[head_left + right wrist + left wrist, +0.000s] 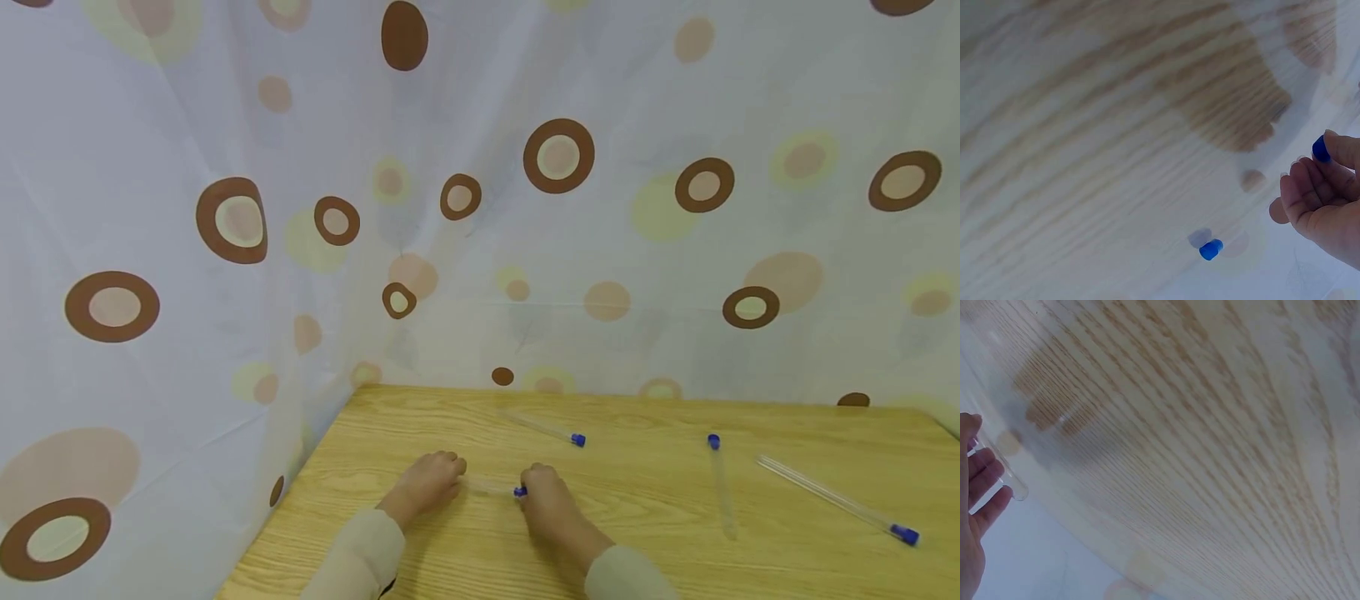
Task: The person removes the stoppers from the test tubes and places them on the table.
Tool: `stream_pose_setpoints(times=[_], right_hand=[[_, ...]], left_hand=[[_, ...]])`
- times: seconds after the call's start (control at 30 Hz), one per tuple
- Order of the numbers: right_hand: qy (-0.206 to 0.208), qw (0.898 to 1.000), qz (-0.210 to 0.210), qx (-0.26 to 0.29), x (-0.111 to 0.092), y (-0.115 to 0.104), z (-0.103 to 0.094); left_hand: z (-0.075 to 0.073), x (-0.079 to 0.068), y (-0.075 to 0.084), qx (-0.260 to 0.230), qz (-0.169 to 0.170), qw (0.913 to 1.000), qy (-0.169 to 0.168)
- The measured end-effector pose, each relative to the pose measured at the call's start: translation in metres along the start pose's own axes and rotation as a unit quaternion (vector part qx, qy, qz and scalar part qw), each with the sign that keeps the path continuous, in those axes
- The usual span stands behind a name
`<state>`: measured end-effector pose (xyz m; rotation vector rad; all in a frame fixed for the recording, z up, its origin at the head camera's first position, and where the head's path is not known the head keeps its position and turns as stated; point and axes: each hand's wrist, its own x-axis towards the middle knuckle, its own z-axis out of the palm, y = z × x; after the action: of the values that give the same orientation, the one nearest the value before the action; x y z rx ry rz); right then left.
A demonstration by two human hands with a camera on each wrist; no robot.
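Between my hands, close over the wooden table, a clear test tube (pixel 489 486) lies roughly level. My left hand (pixel 432 482) pinches it near one end; in the left wrist view its rounded tip (pixel 1017 489) sticks out past the fingers. At the other end, my right hand (pixel 551 502) pinches the blue cap (pixel 1320 150) between thumb and fingers. Part of the cap is hidden by that hand in the head view.
Behind my hands lies another clear tube with a blue cap (pixel 577 439). To the right are a capped tube (pixel 722 487) and a longer-looking one (pixel 825 493) with a blue cap. A dotted curtain (pixel 480 333) hangs along the table's back and left edges.
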<state>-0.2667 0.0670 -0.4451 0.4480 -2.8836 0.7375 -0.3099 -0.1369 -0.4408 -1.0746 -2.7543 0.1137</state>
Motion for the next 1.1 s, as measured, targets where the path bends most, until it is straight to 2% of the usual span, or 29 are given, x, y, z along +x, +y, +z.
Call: stream_pose_setpoints(times=[0.2,0.4,0.57,0.7,0.87,1.1], right_hand=[[0.006,0.998,-0.016,0.056,-0.004,0.009,-0.009],[0.002,0.995,-0.016,0.099,-0.008,0.014,-0.019],[0.033,0.994,-0.023,0.102,-0.012,0.018,-0.021],[0.059,0.992,-0.023,0.108,-0.014,0.021,-0.021],[0.066,0.992,-0.009,0.11,-0.015,0.023,-0.023],[0.078,0.991,0.001,0.108,-0.016,0.025,-0.026]], left_hand=[[0.0,0.0,0.002,-0.012,-0.005,0.9997,0.02],[-0.002,-0.002,0.005,-0.023,0.009,0.997,0.073],[-0.003,-0.003,0.008,-0.021,0.023,0.9924,0.119],[-0.003,-0.002,0.01,-0.018,0.029,0.9895,0.14],[-0.003,0.0,0.012,-0.003,0.04,0.9853,0.166],[-0.003,0.0,0.016,0.009,0.047,0.9849,0.166]])
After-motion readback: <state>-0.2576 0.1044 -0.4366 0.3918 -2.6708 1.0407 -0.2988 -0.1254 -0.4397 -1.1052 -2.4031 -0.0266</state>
